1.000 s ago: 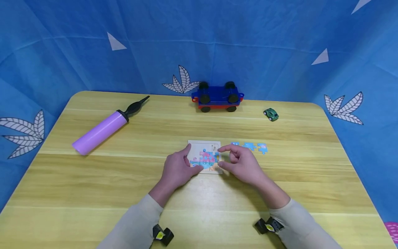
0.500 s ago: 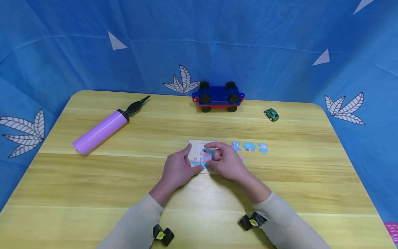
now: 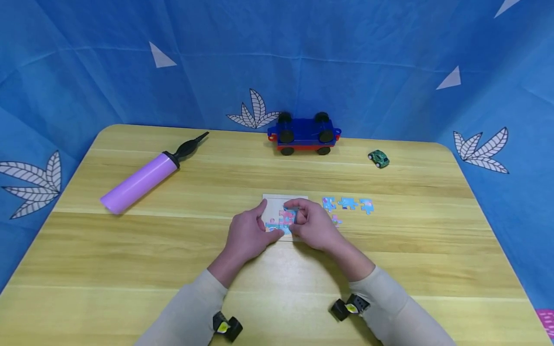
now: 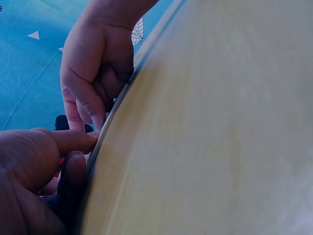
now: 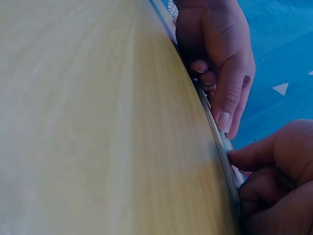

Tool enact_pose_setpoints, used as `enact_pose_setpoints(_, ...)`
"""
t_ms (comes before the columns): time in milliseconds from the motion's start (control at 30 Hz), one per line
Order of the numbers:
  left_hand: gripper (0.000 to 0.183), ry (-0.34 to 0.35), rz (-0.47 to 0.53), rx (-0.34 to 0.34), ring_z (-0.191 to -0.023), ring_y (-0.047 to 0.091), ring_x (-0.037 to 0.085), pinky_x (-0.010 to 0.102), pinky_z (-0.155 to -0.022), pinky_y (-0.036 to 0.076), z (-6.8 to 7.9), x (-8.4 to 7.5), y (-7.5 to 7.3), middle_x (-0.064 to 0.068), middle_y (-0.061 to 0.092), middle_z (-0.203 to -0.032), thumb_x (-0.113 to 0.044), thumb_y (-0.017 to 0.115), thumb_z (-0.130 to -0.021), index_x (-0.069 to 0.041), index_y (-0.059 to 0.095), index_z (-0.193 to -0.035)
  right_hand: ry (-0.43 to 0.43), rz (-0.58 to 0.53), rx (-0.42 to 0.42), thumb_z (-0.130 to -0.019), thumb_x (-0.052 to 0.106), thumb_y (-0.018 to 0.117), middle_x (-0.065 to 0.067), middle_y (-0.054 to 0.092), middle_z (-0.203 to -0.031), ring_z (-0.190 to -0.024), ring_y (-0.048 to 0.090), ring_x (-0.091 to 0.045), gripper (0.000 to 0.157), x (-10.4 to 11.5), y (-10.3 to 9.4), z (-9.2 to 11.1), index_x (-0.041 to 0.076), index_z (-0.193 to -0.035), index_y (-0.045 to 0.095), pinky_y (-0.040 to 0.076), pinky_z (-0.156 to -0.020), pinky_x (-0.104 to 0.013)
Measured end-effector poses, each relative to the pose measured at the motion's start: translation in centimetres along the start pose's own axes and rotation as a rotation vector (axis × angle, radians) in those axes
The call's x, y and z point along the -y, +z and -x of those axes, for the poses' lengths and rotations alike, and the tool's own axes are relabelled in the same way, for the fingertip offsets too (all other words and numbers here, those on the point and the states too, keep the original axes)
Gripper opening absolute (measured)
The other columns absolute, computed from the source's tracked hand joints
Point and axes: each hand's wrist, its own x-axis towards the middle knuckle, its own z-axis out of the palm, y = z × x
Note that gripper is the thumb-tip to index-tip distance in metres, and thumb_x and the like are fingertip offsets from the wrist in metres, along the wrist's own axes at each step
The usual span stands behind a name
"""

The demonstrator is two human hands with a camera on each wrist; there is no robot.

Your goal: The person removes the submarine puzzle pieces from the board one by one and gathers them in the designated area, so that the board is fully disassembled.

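A small jigsaw tray [image 3: 270, 204] lies on the table, its picture of pink and blue joined pieces [image 3: 285, 218] partly filled in. My left hand [image 3: 248, 235] holds the tray's left side, index finger up the edge and thumb along the bottom. Over its right half, my right hand [image 3: 318, 223] spans a puzzle piece [image 3: 294, 215] between curved index finger and thumb, the other fingers tucked in. The right hand covers that side of the picture. In the left wrist view, the left thumb [image 4: 83, 142] meets the tray's edge; the right thumb [image 5: 239, 156] does likewise in the right wrist view.
Several loose puzzle pieces [image 3: 347, 203] lie right of the tray, with a small pink one [image 3: 336, 220] beside the right hand. Further back are a blue and red toy wagon [image 3: 305, 132], a green toy car [image 3: 379, 158] and a purple balloon pump [image 3: 140, 182].
The right hand has moved left from the tray's right edge onto the picture, uncovering loose pieces behind it, and has then stayed nearly still. The left hand keeps its place.
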Motion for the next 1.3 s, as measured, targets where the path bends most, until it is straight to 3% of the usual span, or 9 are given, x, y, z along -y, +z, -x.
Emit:
enact_pose_setpoints(433, 0.086, -0.026, -0.002, 0.006, -0.056, 0.048, 0.014, 0.03, -0.051, 0.039, 0.07, -0.1, 0.01, -0.002, 0.052, -0.066, -0.029, 0.089, -0.076, -0.001, 0.048, -0.146, 0.039, -0.006, 0.028, -0.082, -0.011, 0.07, 0.001, 0.04, -0.059, -0.05, 0.035, -0.014, 0.044, -0.2, -0.24, -0.32, -0.002, -0.124, 0.059, 0.039, -0.064, -0.031)
enact_pose_setpoints(867, 0.085, -0.008, 0.006, -0.005, -0.055, 0.047, 0.013, 0.03, -0.05, 0.038, 0.04, -0.02, 0.1, -0.002, 0.052, -0.064, -0.028, 0.089, -0.075, 0.0, 0.049, -0.146, 0.065, -0.13, 0.069, -0.083, -0.019, 0.063, -0.003, 0.035, -0.061, -0.047, 0.03, -0.014, 0.046, 0.33, -0.38, -0.23, -0.007, -0.124, 0.048, 0.033, -0.051, -0.024)
enact_pose_setpoints(1133, 0.084, 0.005, 0.001, -0.004, -0.054, 0.047, 0.013, 0.029, -0.05, 0.038, 0.04, -0.03, 0.07, -0.002, 0.051, -0.064, -0.028, 0.088, -0.076, 0.0, 0.049, -0.146, 0.03, -0.046, 0.057, -0.082, -0.014, 0.067, 0.003, 0.031, -0.06, -0.053, 0.029, -0.015, 0.041, -0.36, -0.33, -0.51, 0.001, -0.121, 0.064, 0.032, -0.057, -0.028)
enact_pose_setpoints(1300, 0.084, -0.004, -0.004, 0.0, -0.055, 0.047, 0.013, 0.03, -0.051, 0.038, 0.1, -0.2, 0.05, -0.002, 0.052, -0.065, -0.028, 0.088, -0.076, -0.001, 0.049, -0.146, 0.02, -0.017, 0.065, -0.082, -0.014, 0.066, 0.003, 0.032, -0.059, -0.053, 0.03, -0.015, 0.04, -0.2, -0.48, -0.51, 0.0, -0.12, 0.066, 0.035, -0.062, -0.03)
